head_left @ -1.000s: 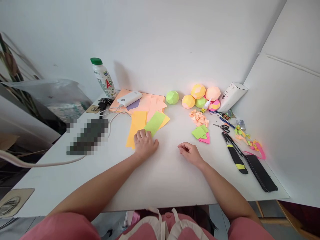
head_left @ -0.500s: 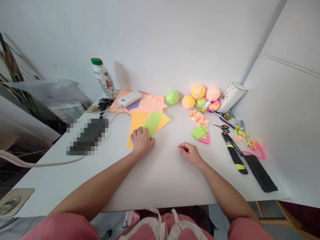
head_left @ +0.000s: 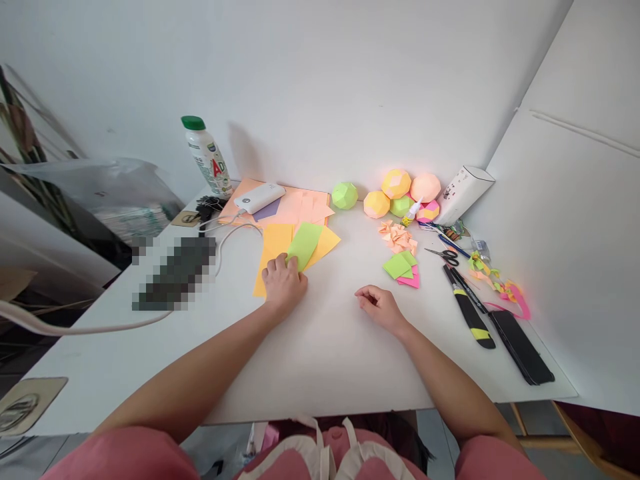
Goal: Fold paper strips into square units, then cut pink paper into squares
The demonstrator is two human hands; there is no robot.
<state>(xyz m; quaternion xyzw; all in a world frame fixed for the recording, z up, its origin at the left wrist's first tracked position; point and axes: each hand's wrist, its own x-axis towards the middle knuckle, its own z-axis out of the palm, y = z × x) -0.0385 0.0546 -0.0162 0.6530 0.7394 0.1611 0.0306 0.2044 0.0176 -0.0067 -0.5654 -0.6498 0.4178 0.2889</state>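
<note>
My left hand (head_left: 283,283) lies palm down on the coloured paper, its fingertips spread over the lower end of a green paper strip (head_left: 306,241) and the orange paper sheets (head_left: 277,239). Part of the paper is hidden beneath it. My right hand (head_left: 379,305) rests on the table with its fingers curled in, and nothing shows in them. Just beyond that hand are small green paper squares (head_left: 399,265), a pink paper piece (head_left: 411,279) and a heap of folded peach paper pieces (head_left: 397,237).
At the back stand a green paper ball (head_left: 345,195), several other paper balls (head_left: 397,183) and a glue bottle (head_left: 411,213). Scissors (head_left: 445,255), a box cutter (head_left: 470,310) and a black case (head_left: 523,347) lie right. Leftward are a power bank (head_left: 259,198) and a bottle (head_left: 207,157).
My left hand has shifted very slightly left, and the green strip under its fingers has moved a little left too. My right hand stays where it was.
</note>
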